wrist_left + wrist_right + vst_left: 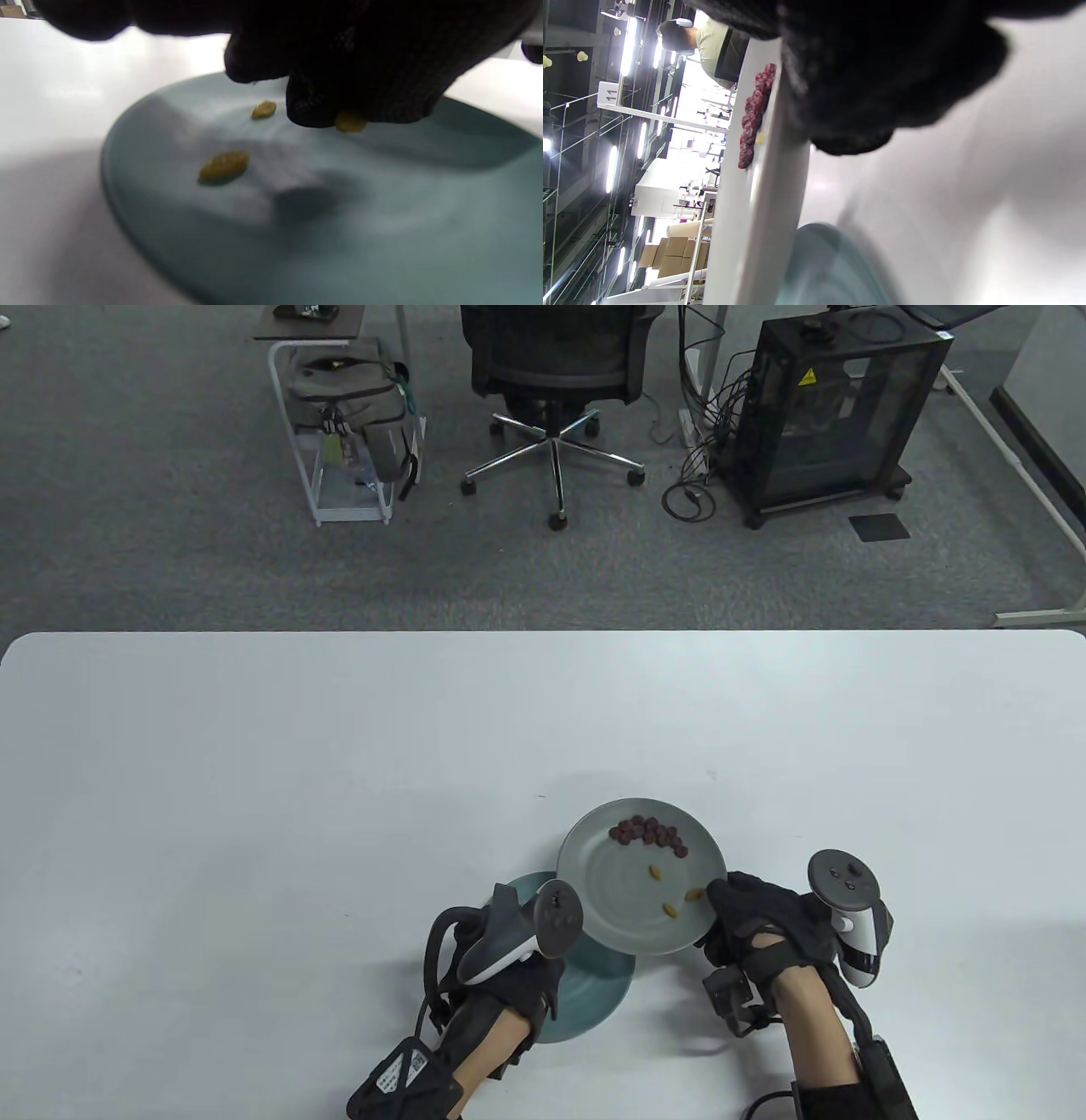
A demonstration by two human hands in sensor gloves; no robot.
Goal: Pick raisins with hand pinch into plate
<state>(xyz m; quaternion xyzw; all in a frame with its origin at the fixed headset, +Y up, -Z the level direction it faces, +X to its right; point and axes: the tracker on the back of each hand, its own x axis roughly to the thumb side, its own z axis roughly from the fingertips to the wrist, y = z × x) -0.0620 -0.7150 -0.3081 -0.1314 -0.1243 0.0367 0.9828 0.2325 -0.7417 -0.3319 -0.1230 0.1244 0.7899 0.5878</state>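
Observation:
My right hand (721, 903) grips the near right rim of a grey plate (594, 916) and holds it above the table, overlapping a teal plate (594, 993). The grey plate carries a cluster of dark red raisins (649, 831) and three yellow raisins (655, 870). In the right wrist view the grey plate (763, 203) shows edge-on with the red raisins (753, 114) on it. My left hand (509, 920) is over the teal plate (382, 237). Its fingertips (314, 110) pinch a yellow raisin (350, 121) just above that plate. Two more yellow raisins (224, 166) lie on it.
The white table (254, 780) stretches wide to the left and far side of the plates. An office chair (551, 373), a cart with a bag (352, 407) and a black cabinet (836, 398) stand on the floor beyond the table's far edge.

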